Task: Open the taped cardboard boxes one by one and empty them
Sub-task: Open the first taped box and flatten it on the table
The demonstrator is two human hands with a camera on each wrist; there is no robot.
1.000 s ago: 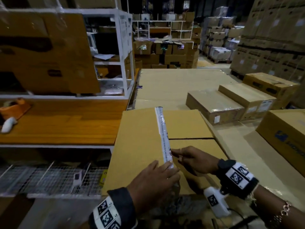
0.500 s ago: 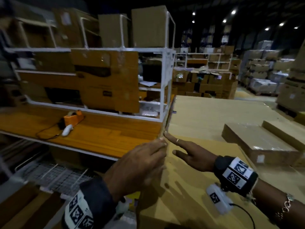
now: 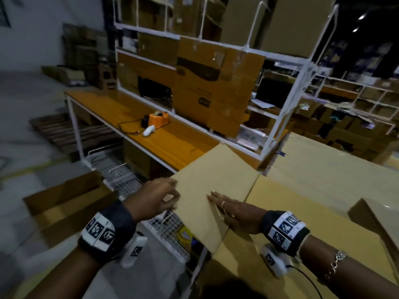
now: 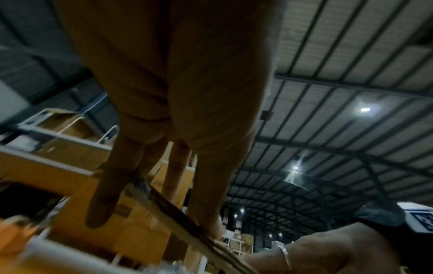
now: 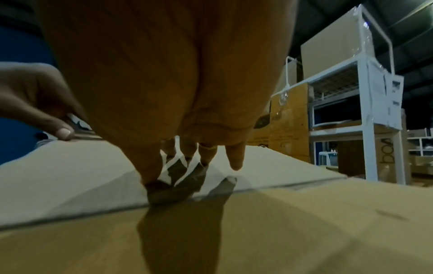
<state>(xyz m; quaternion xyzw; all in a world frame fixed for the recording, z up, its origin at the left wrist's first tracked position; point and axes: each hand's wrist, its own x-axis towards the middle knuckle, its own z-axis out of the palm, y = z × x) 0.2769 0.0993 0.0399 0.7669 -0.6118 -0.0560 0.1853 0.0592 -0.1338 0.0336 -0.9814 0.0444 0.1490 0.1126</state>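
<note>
A large cardboard box point(image 3: 302, 208) lies in front of me. Its left flap point(image 3: 216, 178) is swung out past the box's left side and tilts over the wire shelf. My left hand point(image 3: 166, 197) pinches the flap's outer edge; in the left wrist view the thumb and fingers clamp the corrugated edge point(image 4: 168, 207). My right hand point(image 3: 224, 209), with a ring on it, lies flat on the flap beside the crease, fingers straight. In the right wrist view those fingers point(image 5: 235, 159) touch the pale flap point(image 5: 70, 176), with the box top point(image 5: 293, 231) nearer the camera. What is inside the box is hidden.
To the left runs an orange workbench point(image 3: 121, 106) with an orange tape dispenser point(image 3: 158, 119) and a white handheld device point(image 3: 148, 131). Behind it a white metal rack point(image 3: 278, 126) holds cardboard boxes. A wire shelf point(image 3: 121, 173) sits under the bench. An open box point(image 3: 64, 203) stands on the floor at lower left.
My head has turned left. My hands were on the taped seam; the left flap has since lifted and swung out to the left, with my left hand now gripping its edge.
</note>
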